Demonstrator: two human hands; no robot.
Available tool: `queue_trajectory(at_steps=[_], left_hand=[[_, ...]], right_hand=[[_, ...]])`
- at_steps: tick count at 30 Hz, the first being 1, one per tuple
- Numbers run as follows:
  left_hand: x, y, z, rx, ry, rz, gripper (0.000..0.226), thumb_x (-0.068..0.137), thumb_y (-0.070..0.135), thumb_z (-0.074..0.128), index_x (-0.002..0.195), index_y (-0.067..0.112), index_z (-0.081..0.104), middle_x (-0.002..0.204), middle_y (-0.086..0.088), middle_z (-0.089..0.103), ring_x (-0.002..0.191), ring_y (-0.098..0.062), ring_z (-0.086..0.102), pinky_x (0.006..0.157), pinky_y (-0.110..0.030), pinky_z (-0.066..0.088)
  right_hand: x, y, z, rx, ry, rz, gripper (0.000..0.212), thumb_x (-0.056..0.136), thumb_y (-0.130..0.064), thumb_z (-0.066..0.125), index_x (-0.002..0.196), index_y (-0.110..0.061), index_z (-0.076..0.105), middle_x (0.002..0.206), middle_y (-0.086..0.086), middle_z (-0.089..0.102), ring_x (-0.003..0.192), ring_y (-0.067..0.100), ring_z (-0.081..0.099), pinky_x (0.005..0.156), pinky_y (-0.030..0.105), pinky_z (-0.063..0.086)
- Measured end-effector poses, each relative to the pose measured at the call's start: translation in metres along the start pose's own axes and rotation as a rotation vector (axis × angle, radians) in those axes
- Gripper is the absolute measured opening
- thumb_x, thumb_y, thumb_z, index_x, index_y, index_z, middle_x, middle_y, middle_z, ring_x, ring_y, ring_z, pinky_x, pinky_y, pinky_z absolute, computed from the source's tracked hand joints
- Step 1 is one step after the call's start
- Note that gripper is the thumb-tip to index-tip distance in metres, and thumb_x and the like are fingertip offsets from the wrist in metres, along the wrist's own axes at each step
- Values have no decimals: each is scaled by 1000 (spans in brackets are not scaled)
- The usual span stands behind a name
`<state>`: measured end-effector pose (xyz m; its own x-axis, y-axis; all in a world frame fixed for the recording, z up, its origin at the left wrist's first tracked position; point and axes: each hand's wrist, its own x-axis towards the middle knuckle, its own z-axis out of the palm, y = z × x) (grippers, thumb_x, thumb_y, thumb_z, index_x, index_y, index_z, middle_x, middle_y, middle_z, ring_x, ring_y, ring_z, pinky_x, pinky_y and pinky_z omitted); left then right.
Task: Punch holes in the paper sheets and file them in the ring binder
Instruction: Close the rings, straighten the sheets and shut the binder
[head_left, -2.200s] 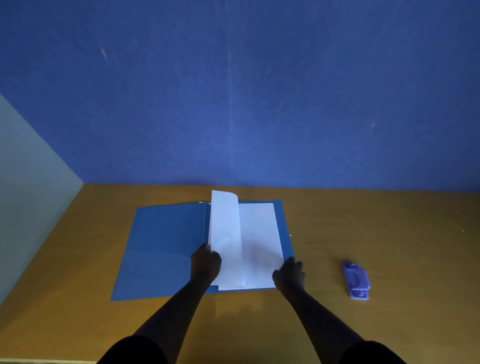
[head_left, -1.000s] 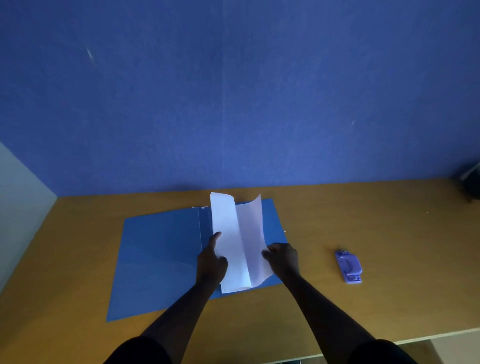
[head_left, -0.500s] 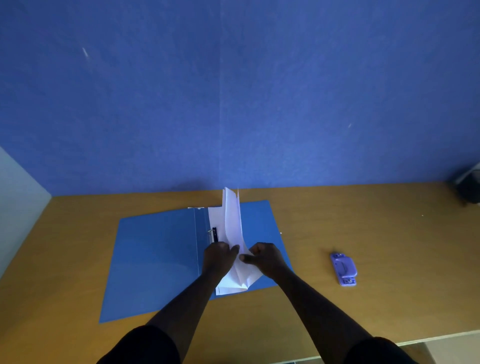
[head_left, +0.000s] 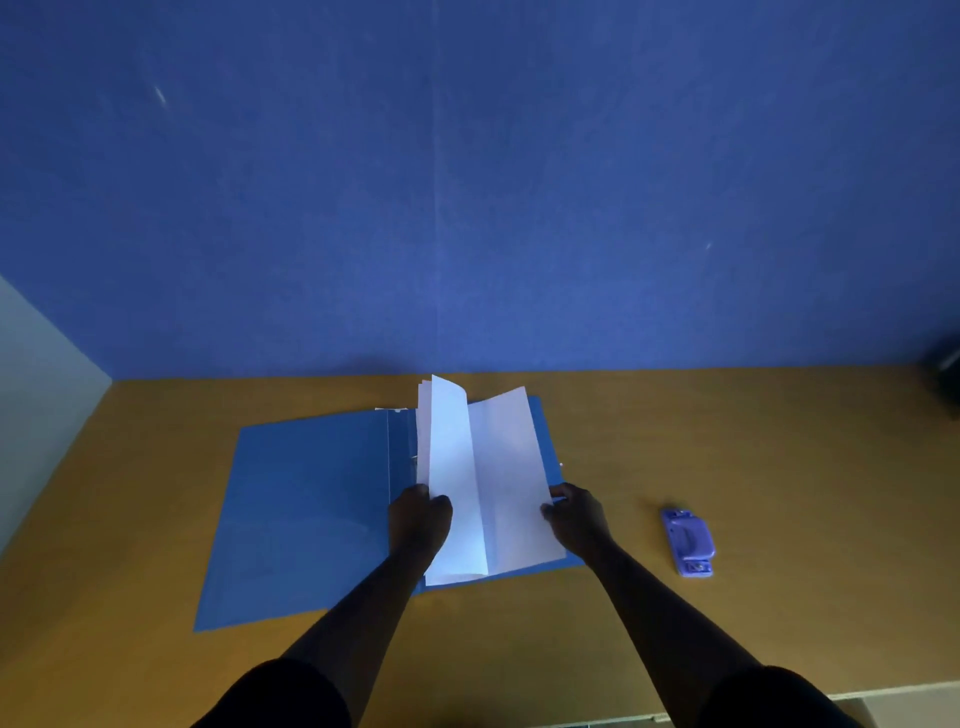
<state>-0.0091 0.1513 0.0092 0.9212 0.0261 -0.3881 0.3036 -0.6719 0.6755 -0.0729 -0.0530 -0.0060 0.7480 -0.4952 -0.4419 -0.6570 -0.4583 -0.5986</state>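
A blue ring binder (head_left: 306, 509) lies open on the wooden table, its left cover flat. White paper sheets (head_left: 498, 478) sit on its right half, their left part curled up and over near the spine. My left hand (head_left: 418, 522) grips the curled left edge of the sheets. My right hand (head_left: 576, 517) holds the sheets' right edge, near the binder's right border. A small purple hole punch (head_left: 688, 540) lies on the table to the right, apart from both hands. The binder's rings are mostly hidden behind the lifted paper.
The wooden table (head_left: 779, 452) ends at a blue wall behind. A pale panel (head_left: 36, 405) borders the left side. A dark object (head_left: 948, 374) shows at the far right edge. The table's front edge runs at the lower right.
The sheets, pinched upright between both hands half a second ago, have spread wider. My right hand has moved right with the paper's edge; my left hand stays at the curled left part.
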Motion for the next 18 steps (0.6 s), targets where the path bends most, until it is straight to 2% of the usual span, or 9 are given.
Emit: queue_trajectory(at_steps=[3, 5, 6, 8, 9, 11, 13, 15, 18], left_hand=[[-3, -3, 9, 0, 25, 99, 4, 77, 6, 51, 77, 4, 55, 70, -8, 56, 67, -29, 57, 56, -25, 37], [-8, -1, 14, -49, 5, 147, 33, 81, 6, 53, 113, 14, 59, 92, -2, 65, 84, -28, 65, 68, -24, 47], [-11, 2, 16, -66, -4, 163, 48, 83, 8, 55, 129, 19, 51, 100, -3, 66, 86, -27, 65, 71, -23, 48], [-14, 5, 20, -42, -36, 217, 70, 86, 15, 61, 147, 23, 29, 98, -9, 69, 81, -24, 64, 71, -22, 45], [-15, 7, 25, -22, -58, 225, 77, 87, 22, 63, 151, 24, 20, 96, -9, 71, 84, -24, 65, 73, -23, 45], [-17, 12, 32, 3, -133, 210, 81, 88, 42, 62, 152, 24, 16, 107, -3, 72, 106, -21, 63, 85, -25, 44], [-17, 13, 39, 11, -199, 193, 73, 88, 54, 55, 149, 24, 29, 120, -2, 68, 116, -18, 59, 91, -25, 41], [-20, 10, 44, 13, -224, 182, 61, 89, 57, 52, 138, 21, 49, 126, -5, 64, 115, -17, 59, 90, -23, 41], [-25, 2, 47, 126, -126, 150, 49, 88, 50, 51, 124, 18, 59, 126, -6, 60, 116, -18, 57, 95, -28, 43]], right_hand=[[6, 6, -2, 12, -21, 17, 29, 83, -19, 63, 111, -17, 67, 109, 4, 71, 88, 19, 65, 72, 23, 45], [9, 8, -5, 15, -35, 17, 30, 83, -20, 63, 113, -18, 66, 112, 5, 70, 90, 21, 66, 73, 25, 48], [10, 9, -7, 8, -41, 13, 31, 83, -21, 63, 114, -18, 66, 113, 5, 70, 92, 22, 66, 75, 25, 48], [12, 10, -8, 2, -61, 2, 32, 85, -21, 63, 116, -17, 65, 115, 4, 68, 98, 22, 66, 75, 23, 45], [14, 12, -9, 3, -69, -8, 31, 86, -22, 62, 117, -16, 65, 115, 4, 68, 99, 22, 66, 76, 22, 44], [18, 13, -11, 2, -75, -33, 27, 90, -26, 59, 113, -16, 66, 112, 4, 70, 97, 23, 67, 81, 26, 50], [23, 14, -10, 14, -99, -41, 29, 94, -34, 49, 99, -14, 68, 103, 12, 73, 88, 27, 68, 85, 37, 55], [27, 11, -11, 23, -140, -19, 49, 99, -40, 33, 84, -8, 66, 90, 19, 73, 81, 33, 68, 82, 41, 54], [31, 11, -14, 7, -140, 28, 58, 101, -43, 29, 84, -2, 65, 82, 21, 71, 78, 34, 70, 81, 41, 56]])
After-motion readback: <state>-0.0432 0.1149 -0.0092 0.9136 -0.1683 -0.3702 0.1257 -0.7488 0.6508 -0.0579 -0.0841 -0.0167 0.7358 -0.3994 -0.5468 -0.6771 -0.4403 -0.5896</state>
